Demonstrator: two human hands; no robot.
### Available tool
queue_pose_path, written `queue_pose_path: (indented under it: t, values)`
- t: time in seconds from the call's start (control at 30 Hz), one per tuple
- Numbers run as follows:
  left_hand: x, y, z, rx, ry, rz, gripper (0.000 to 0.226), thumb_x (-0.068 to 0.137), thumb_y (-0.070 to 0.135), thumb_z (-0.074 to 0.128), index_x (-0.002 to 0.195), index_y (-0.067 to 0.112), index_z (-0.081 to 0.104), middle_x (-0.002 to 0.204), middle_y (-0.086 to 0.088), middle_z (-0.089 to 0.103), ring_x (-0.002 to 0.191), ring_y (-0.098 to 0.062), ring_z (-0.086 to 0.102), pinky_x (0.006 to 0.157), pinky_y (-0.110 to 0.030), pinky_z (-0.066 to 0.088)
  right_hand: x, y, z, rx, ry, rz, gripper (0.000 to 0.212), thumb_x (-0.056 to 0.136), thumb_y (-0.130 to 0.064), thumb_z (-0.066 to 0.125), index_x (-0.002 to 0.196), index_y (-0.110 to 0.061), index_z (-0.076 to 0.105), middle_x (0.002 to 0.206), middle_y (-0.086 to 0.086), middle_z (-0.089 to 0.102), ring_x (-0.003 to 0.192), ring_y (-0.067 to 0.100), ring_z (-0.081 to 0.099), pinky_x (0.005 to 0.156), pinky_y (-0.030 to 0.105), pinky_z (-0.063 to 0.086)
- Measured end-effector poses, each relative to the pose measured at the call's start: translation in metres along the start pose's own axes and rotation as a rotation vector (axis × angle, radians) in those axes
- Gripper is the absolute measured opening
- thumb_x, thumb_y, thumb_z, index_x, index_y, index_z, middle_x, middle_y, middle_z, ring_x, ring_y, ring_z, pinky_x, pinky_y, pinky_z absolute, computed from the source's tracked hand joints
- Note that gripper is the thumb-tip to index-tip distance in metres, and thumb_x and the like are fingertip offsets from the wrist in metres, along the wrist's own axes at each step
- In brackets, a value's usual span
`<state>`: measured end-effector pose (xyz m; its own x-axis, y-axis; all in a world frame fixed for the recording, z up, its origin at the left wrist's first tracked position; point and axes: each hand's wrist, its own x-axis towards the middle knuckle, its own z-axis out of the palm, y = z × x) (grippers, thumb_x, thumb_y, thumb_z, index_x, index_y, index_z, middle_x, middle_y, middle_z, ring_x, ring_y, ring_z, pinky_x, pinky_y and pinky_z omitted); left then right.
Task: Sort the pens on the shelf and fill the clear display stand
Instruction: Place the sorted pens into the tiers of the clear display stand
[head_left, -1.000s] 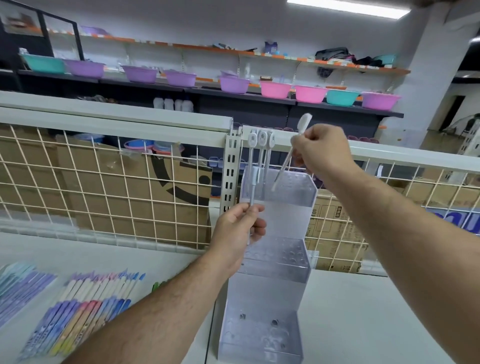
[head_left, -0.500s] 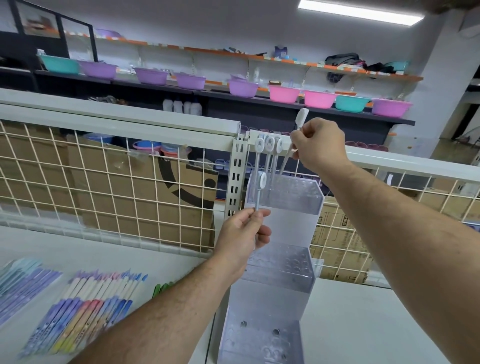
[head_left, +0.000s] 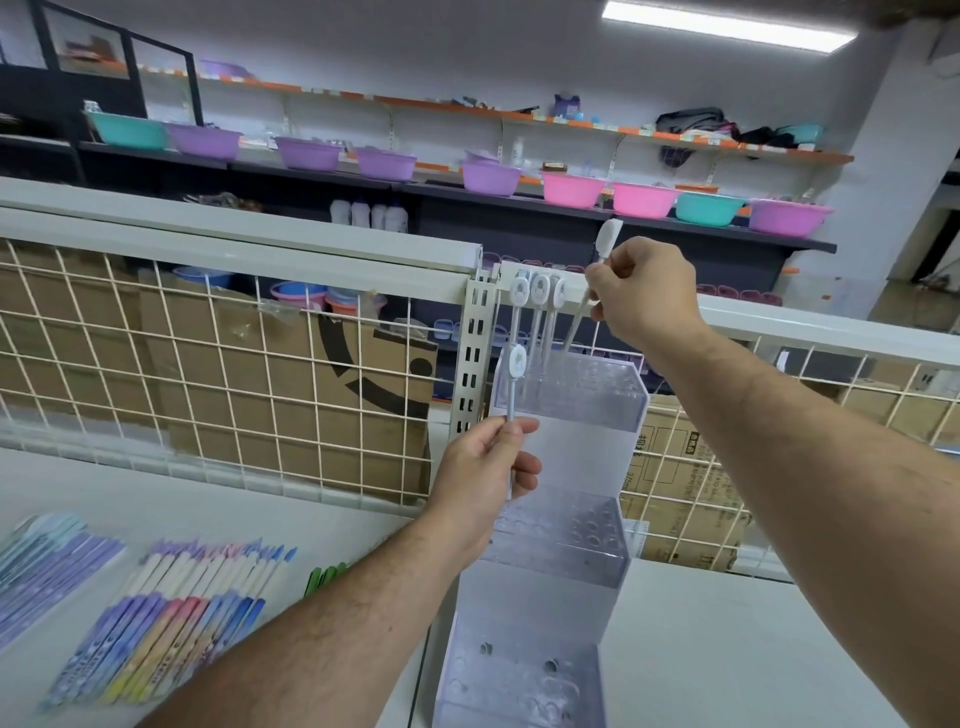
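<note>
Pens are in both hands: the right hand (head_left: 644, 296) pinches a white pen (head_left: 575, 325) between thumb and fingertips high on its barrel, and the left hand (head_left: 488, 467) grips a second white pen (head_left: 514, 387) low on its barrel, cap up and close to upright. The relation that matters is the right one's. Its long axis leans, with the oval cap up and to the right above the knuckles and the tip down and to the left, at the rear rim of the top tier (head_left: 587, 400) of the clear display stand (head_left: 545, 613) (whether the tip has entered a hole I cannot tell). It points just to the right of the three pens (head_left: 540, 291) standing in that tier's back row, so the next free hole probably lies just beside them; I judge that the barrel must come upright before it can drop in. The right hand is the nearer to that tier; the left sits lower, at the stand's left edge between the top and middle tiers. Well to the left, rows of coloured pens (head_left: 171, 623) lie flat on the white shelf (head_left: 727, 649), in front of a wire grid (head_left: 208, 364).
</note>
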<state>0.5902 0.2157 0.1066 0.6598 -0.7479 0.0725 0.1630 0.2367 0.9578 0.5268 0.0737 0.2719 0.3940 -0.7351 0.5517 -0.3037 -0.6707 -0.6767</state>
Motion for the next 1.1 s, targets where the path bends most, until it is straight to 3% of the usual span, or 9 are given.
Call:
queue_pose_path:
  t: [0.33, 0.5, 0.67, 0.73, 0.83, 0.97, 1.1]
  values:
    - [0.000, 0.001, 0.000, 0.009, 0.003, -0.004, 0.026, 0.104, 0.030, 0.051, 0.097, 0.033, 0.076, 0.074, -0.002, 0.070, 0.070, -0.014, 0.065, 0.073, -0.029, 0.055, -0.005, 0.015, 0.018, -0.141, -0.158, -0.006, 0.015, 0.097, -0.028, 0.066, 0.087, -0.016, 0.067, 0.074, 0.001, 0.070, 0.067, 0.015, 0.070, 0.068, 0.036, 0.062]
    - [0.001, 0.000, 0.001, 0.022, 0.003, 0.005, 0.027, 0.104, 0.030, 0.050, 0.096, 0.034, 0.075, 0.073, -0.001, 0.070, 0.069, -0.014, 0.065, 0.073, -0.028, 0.055, -0.009, 0.022, 0.022, -0.159, -0.203, 0.026, 0.015, 0.095, -0.025, 0.068, 0.082, -0.017, 0.067, 0.071, 0.001, 0.072, 0.057, 0.009, 0.070, 0.054, 0.024, 0.049]
    - [0.004, -0.002, 0.000, 0.031, 0.001, 0.012, 0.027, 0.104, 0.030, 0.051, 0.094, 0.034, 0.076, 0.073, 0.000, 0.070, 0.070, -0.013, 0.065, 0.077, -0.032, 0.058, -0.016, 0.025, 0.016, -0.172, -0.196, 0.038, 0.012, 0.093, -0.015, 0.067, 0.081, -0.012, 0.071, 0.074, 0.004, 0.070, 0.068, 0.019, 0.069, 0.065, 0.034, 0.059]
    - [0.004, -0.002, -0.001, 0.042, -0.004, 0.021, 0.028, 0.104, 0.029, 0.052, 0.091, 0.035, 0.076, 0.072, 0.001, 0.070, 0.069, -0.011, 0.065, 0.077, -0.031, 0.059, -0.027, 0.028, 0.011, -0.145, -0.158, 0.023, 0.013, 0.090, -0.012, 0.064, 0.079, -0.009, 0.070, 0.074, 0.006, 0.070, 0.067, 0.016, 0.065, 0.061, 0.033, 0.057]
    - [0.002, -0.001, 0.002, 0.057, -0.013, 0.036, 0.028, 0.103, 0.027, 0.054, 0.087, 0.035, 0.076, 0.070, 0.002, 0.069, 0.066, -0.008, 0.064, 0.070, -0.025, 0.057, -0.049, 0.028, 0.000, -0.030, -0.313, 0.012, 0.014, 0.087, -0.012, 0.069, 0.073, -0.009, 0.071, 0.062, -0.003, 0.070, 0.046, 0.001, 0.058, 0.042, 0.018, 0.045]
    - [0.003, 0.005, 0.008, 0.112, -0.044, 0.075, 0.021, 0.100, 0.029, 0.059, 0.087, 0.032, 0.075, 0.070, 0.002, 0.070, 0.065, -0.010, 0.066, 0.069, -0.028, 0.056, -0.074, 0.022, -0.013, 0.026, -0.617, -0.013, 0.015, 0.085, -0.020, 0.078, 0.074, -0.010, 0.074, 0.053, -0.005, 0.065, 0.040, 0.002, 0.050, 0.039, 0.015, 0.036]
    - [0.002, 0.013, 0.017, 0.257, -0.102, 0.178, 0.019, 0.099, 0.036, 0.058, 0.086, 0.036, 0.071, 0.075, 0.000, 0.073, 0.065, -0.011, 0.067, 0.056, -0.020, 0.047, -0.082, 0.023, -0.015, -0.036, -0.560, -0.029, 0.019, 0.089, -0.020, 0.076, 0.077, -0.006, 0.072, 0.054, -0.006, 0.064, 0.043, 0.000, 0.054, 0.041, 0.011, 0.038]
